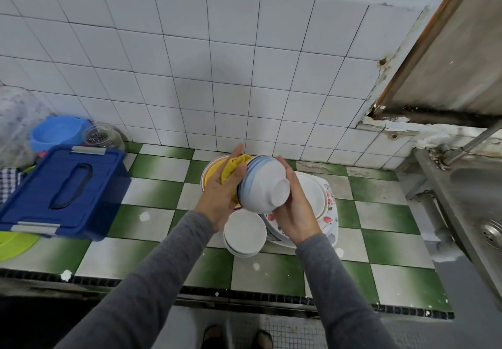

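Yellow cloth (234, 168) against tilted bowl (262, 185)

A white bowl (262, 185) with blue bands is held tipped sideways above the table (160, 169), foot toward the camera; a bunched yellow cloth (234, 166) is apparently pressed into its mouth.

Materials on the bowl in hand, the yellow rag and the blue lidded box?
The bowl is likely glazed ceramic: glossy white with blue bands and a raised foot ring. Melamine can't be ruled out. The yellow rag is soft cloth, since it bunches in folds; the weave is too small to tell. The blue box is moulded plastic, smooth, with grey clip latches.
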Demonstrator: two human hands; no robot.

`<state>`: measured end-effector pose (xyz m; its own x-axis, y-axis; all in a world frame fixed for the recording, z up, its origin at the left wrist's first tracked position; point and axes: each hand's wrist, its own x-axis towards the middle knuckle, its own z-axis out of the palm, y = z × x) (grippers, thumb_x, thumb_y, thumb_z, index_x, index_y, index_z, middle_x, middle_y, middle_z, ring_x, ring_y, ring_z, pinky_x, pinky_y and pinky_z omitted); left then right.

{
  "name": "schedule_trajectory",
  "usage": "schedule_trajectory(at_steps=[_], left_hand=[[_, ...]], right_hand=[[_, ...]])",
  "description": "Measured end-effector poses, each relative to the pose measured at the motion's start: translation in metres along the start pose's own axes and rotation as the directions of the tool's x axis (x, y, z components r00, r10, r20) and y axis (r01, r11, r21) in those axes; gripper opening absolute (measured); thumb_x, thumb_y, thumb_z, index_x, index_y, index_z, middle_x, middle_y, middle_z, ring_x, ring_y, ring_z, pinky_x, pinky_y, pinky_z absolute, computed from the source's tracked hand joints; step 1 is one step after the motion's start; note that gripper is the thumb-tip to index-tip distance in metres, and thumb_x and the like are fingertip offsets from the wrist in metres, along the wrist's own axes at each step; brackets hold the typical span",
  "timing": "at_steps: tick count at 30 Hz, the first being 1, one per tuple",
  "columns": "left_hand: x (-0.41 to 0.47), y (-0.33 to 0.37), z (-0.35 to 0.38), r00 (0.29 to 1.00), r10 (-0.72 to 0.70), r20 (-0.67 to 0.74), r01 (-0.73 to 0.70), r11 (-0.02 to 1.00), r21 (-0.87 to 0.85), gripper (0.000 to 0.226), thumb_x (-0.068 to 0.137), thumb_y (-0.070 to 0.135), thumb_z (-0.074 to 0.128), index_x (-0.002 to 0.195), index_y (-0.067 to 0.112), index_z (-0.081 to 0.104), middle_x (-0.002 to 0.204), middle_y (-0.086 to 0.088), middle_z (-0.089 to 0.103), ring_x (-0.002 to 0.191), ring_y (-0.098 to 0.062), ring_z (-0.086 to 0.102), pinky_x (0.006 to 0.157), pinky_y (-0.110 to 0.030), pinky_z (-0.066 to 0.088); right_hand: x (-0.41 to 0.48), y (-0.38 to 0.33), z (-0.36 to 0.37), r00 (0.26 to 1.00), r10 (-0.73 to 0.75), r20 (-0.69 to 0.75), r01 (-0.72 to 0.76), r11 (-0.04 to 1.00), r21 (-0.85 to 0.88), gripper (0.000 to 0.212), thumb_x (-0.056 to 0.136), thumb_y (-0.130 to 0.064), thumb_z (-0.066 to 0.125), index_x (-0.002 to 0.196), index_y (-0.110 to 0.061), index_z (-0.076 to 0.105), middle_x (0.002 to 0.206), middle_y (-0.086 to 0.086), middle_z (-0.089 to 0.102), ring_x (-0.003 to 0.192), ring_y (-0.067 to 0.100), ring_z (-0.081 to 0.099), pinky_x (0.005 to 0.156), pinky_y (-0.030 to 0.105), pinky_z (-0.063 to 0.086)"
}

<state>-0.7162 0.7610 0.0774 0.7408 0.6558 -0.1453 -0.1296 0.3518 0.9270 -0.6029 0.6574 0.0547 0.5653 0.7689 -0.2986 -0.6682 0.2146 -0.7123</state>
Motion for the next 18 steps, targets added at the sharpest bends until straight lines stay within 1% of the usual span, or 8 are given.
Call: schedule_trajectory(at_steps=[4,7,9,10,12,13,16,18], left_hand=[[0.005,-0.005,-0.002,0.996,-0.001,-0.087,-0.015,0.981,-0.191,0.048,0.094,0.026,0.057,0.139,0.037,0.044,0.126,0.003,0.069,0.104,-0.011,0.069,0.067,-0.029,0.058],[0.01,-0.01,-0.002,0.973,-0.021,-0.23,-0.048,0.957,-0.287,0.049,0.095,0.02,0.061,0.14,0.034,0.047,0.126,0.001,0.069,0.1,-0.01,0.07,0.065,-0.027,0.058],[0.013,-0.016,-0.003,0.927,-0.003,-0.376,-0.089,0.969,-0.229,0.044,0.094,0.019,0.065,0.131,0.039,0.054,0.126,0.001,0.068,0.102,-0.014,0.069,0.072,-0.031,0.059],[0.014,-0.019,-0.005,0.895,0.026,-0.446,-0.113,0.979,-0.17,0.043,0.093,0.02,0.067,0.128,0.041,0.056,0.128,0.001,0.067,0.106,-0.017,0.067,0.081,-0.035,0.059],[0.014,-0.02,-0.01,0.837,0.09,-0.539,-0.134,0.99,-0.043,0.046,0.092,0.024,0.069,0.132,0.041,0.055,0.129,0.002,0.065,0.114,-0.019,0.063,0.099,-0.043,0.053],[0.013,-0.018,-0.011,0.821,0.119,-0.558,-0.141,0.99,0.004,0.049,0.092,0.025,0.069,0.136,0.038,0.053,0.131,0.001,0.063,0.116,-0.019,0.062,0.103,-0.043,0.051],[0.008,-0.008,-0.006,0.82,0.248,-0.517,-0.235,0.968,0.091,0.05,0.093,0.018,0.067,0.139,0.031,0.052,0.134,0.0,0.061,0.12,-0.018,0.06,0.101,-0.033,0.052],[0.001,-0.003,0.005,0.846,0.355,-0.398,-0.318,0.935,0.159,0.048,0.094,0.011,0.065,0.137,0.028,0.052,0.135,0.001,0.061,0.121,-0.012,0.06,0.096,-0.023,0.053]], right_hand=[[-0.006,-0.007,0.0,0.998,-0.061,-0.016,0.061,0.998,-0.027,0.03,0.093,-0.033,0.065,0.121,-0.024,0.067,0.127,0.006,0.067,0.112,0.026,0.063,0.083,0.041,0.058],[-0.01,-0.014,0.003,0.996,-0.083,0.025,0.082,0.996,0.037,0.026,0.094,-0.022,0.06,0.118,-0.014,0.063,0.116,0.004,0.071,0.104,0.019,0.067,0.079,0.033,0.058],[-0.013,-0.019,0.005,0.994,-0.103,0.042,0.101,0.994,0.036,0.025,0.093,-0.018,0.052,0.114,-0.011,0.063,0.108,0.001,0.074,0.1,0.015,0.07,0.081,0.03,0.059],[-0.014,-0.021,0.005,0.993,-0.109,0.043,0.109,0.994,0.015,0.024,0.095,-0.016,0.05,0.115,-0.01,0.063,0.106,0.001,0.075,0.099,0.014,0.07,0.081,0.029,0.059],[-0.016,-0.027,0.005,0.992,-0.119,0.046,0.12,0.992,-0.032,0.025,0.101,-0.01,0.044,0.117,-0.01,0.063,0.108,0.001,0.075,0.099,0.013,0.07,0.082,0.027,0.058],[-0.017,-0.03,0.004,0.991,-0.127,0.046,0.13,0.99,-0.06,0.028,0.102,-0.008,0.042,0.119,-0.01,0.063,0.111,0.002,0.074,0.101,0.013,0.07,0.084,0.027,0.058],[-0.02,-0.035,0.008,0.983,-0.178,0.035,0.181,0.965,-0.192,0.033,0.104,-0.003,0.04,0.125,-0.011,0.063,0.121,0.002,0.07,0.106,0.013,0.066,0.086,0.025,0.055],[-0.023,-0.034,0.017,0.973,-0.229,0.032,0.226,0.918,-0.326,0.035,0.105,-0.005,0.04,0.128,-0.02,0.062,0.128,-0.002,0.066,0.11,0.011,0.065,0.086,0.024,0.055]])
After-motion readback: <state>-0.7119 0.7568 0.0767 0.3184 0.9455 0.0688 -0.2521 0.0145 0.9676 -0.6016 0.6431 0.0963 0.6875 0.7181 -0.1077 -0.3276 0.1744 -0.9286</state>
